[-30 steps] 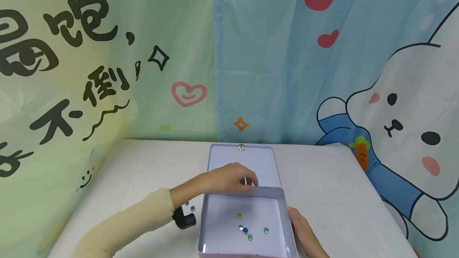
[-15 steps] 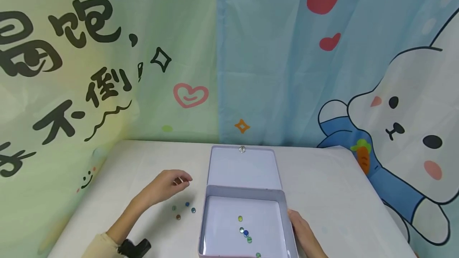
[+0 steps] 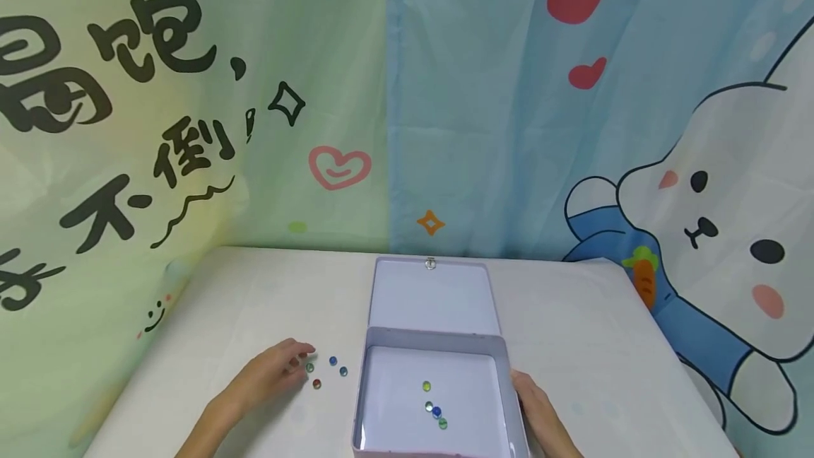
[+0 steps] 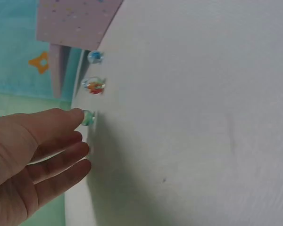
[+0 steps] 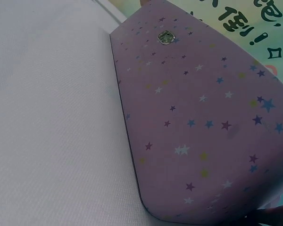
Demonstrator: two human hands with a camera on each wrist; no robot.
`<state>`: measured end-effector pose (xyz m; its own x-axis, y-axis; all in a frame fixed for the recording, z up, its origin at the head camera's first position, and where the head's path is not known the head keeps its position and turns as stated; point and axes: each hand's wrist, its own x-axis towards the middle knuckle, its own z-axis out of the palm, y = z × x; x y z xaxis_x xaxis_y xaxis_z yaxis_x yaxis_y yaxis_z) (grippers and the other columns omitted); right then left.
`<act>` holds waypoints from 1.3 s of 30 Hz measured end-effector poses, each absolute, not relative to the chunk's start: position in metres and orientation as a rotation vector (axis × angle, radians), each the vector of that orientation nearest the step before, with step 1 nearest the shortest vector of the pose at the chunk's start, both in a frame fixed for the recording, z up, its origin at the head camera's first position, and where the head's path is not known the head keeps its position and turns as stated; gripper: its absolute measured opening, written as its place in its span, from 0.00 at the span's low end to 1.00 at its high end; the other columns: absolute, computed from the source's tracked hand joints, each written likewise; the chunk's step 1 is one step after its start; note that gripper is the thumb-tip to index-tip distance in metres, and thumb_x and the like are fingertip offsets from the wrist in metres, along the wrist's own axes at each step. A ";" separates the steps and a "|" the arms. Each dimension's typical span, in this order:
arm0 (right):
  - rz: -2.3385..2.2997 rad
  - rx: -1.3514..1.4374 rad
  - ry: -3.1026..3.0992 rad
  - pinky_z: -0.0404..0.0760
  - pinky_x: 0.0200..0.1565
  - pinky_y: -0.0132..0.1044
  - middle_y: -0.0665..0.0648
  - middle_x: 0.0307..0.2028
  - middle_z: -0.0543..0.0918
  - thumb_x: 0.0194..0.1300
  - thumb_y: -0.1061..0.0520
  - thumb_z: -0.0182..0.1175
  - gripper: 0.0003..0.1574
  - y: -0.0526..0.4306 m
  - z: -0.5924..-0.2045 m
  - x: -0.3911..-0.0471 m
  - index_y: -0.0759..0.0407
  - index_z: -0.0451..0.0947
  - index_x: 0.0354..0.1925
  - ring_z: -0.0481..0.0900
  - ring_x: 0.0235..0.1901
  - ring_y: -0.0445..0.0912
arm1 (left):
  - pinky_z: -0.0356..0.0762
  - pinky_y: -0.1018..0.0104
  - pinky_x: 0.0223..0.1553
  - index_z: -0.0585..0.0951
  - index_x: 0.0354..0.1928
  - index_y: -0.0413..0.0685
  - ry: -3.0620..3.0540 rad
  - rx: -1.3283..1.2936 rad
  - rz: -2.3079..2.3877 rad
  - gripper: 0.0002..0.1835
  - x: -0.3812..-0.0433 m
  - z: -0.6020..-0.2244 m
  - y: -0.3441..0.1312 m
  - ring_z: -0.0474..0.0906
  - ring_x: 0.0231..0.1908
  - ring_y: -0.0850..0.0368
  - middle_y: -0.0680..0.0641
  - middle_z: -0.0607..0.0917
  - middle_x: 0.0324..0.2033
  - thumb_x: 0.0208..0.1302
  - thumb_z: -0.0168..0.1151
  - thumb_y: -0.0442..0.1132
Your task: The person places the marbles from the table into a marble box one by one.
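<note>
My left hand (image 3: 270,377) is low over the white table, fingers loosely bent and apart. Its thumb and forefinger lie either side of a green glass marble (image 3: 309,367); whether they touch it I cannot tell. An orange-red marble (image 4: 94,85), a blue marble (image 3: 333,360) and another bluish marble (image 3: 343,372) lie close by. An uncovered tin box (image 3: 432,338) holds several marbles, including a yellow-green one (image 3: 427,386) and a dark blue one (image 3: 436,412). My right hand (image 3: 542,415) rests against the box's right side, most of it outside the right wrist view.
The box's lid (image 3: 434,297) lies folded back behind it, a small metal clasp (image 3: 430,263) at its far edge. Star-printed pink outer walls (image 5: 203,122) show in the right wrist view. A printed curtain (image 3: 470,126) hangs behind the white tabletop (image 3: 604,345).
My left hand has travelled from the box's far edge leftward, then down to the loose marbles. One green marble inside the box has rolled nearer and out of sight. My right hand stays put.
</note>
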<state>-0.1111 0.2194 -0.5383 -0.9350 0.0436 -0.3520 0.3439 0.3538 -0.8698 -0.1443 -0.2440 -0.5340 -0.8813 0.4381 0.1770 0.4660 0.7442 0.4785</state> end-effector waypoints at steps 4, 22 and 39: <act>-1.619 0.357 2.340 0.75 0.48 0.42 0.65 0.59 0.74 0.74 0.32 0.33 0.43 0.218 -0.539 -0.111 0.61 0.61 0.69 0.74 0.53 0.50 | 0.82 0.67 0.38 0.81 0.51 0.48 -2.888 -0.749 -0.695 0.19 -0.142 -0.535 -0.241 0.82 0.38 0.59 0.54 0.84 0.41 0.56 0.69 0.35; -1.667 0.336 2.304 0.75 0.45 0.38 0.64 0.57 0.75 0.74 0.32 0.34 0.41 0.218 -0.540 -0.111 0.59 0.61 0.69 0.74 0.51 0.49 | 0.80 0.70 0.33 0.85 0.38 0.54 -2.828 -0.736 -0.534 0.12 -0.142 -0.536 -0.236 0.80 0.32 0.64 0.57 0.84 0.35 0.51 0.73 0.35; -1.644 0.344 2.307 0.77 0.45 0.41 0.65 0.58 0.74 0.74 0.31 0.33 0.43 0.218 -0.540 -0.112 0.60 0.61 0.68 0.75 0.51 0.51 | 0.81 0.71 0.34 0.86 0.37 0.48 -2.777 -0.760 -0.666 0.09 -0.141 -0.525 -0.235 0.82 0.32 0.65 0.56 0.86 0.32 0.52 0.71 0.31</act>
